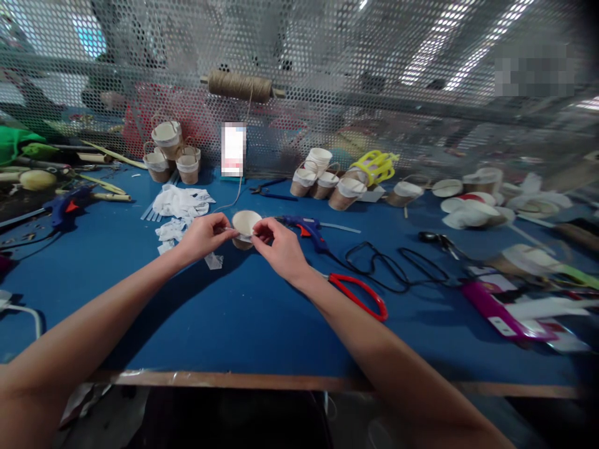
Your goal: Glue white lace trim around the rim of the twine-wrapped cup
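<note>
A small brown cup (243,244) with a pale inside stands between my hands, a white lace strip (244,236) around its upper side. My left hand (208,234) pinches the strip at the cup's left, thumb against fingers. On the other side my right hand (279,245) is closed at the rim, its fingertips pressed on the strip. White lace pieces (180,202) lie in a heap beyond my left hand, and one loose scrap (214,260) is near the cup. Just right of my right hand lies a blue glue gun (306,229).
Red-handled scissors (360,296) and a black cable (397,274) lie to the right. Trimmed cups stand at back left (188,168) and centre (347,193). A twine spool (241,86) hangs on the mesh. Another glue gun (65,209) is left; a magenta box (503,315) sits right.
</note>
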`<state>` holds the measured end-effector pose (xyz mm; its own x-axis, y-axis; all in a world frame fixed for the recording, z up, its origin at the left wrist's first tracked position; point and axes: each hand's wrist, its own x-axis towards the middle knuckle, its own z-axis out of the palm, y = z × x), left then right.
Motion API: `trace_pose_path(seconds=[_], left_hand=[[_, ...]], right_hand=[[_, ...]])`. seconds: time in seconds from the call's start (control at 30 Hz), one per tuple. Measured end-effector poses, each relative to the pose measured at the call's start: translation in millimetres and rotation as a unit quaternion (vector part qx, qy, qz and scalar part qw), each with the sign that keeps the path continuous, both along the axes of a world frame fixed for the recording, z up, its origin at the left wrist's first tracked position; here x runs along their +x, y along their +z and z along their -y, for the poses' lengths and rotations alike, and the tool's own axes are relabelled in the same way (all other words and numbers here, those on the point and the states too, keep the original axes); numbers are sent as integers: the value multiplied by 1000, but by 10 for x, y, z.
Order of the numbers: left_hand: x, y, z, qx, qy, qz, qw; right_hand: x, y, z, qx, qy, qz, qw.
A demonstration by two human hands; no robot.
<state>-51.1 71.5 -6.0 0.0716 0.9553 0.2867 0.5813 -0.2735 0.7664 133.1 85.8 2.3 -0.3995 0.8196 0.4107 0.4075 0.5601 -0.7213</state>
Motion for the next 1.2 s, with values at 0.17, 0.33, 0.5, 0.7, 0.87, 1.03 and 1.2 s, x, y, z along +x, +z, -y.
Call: trace_pose_path(seconds=[0.17, 0.33, 0.5, 0.7, 0.87, 1.03, 1.2], left_hand=[[-13, 77, 52, 0, -14, 11, 1000], [30, 284, 234, -54, -71, 73, 993], [134, 440, 446, -124, -130, 121, 976], [221, 473, 599, -152, -162, 150, 963], [221, 389, 632, -145, -157, 150, 965], [208, 285, 630, -147, -137, 143, 969], [237, 284, 634, -170, -122, 135, 969]], right_hand=[[60, 109, 14, -34, 36, -7, 999], [247, 329, 125, -142, 87, -25, 986], [415, 490, 309, -235, 124, -35, 963], [517, 496, 414, -272, 138, -56, 951], [544, 446, 430, -294, 156, -70, 941], [543, 380, 417, -312, 159, -95, 932], [555, 331, 409, -334, 158, -99, 924]])
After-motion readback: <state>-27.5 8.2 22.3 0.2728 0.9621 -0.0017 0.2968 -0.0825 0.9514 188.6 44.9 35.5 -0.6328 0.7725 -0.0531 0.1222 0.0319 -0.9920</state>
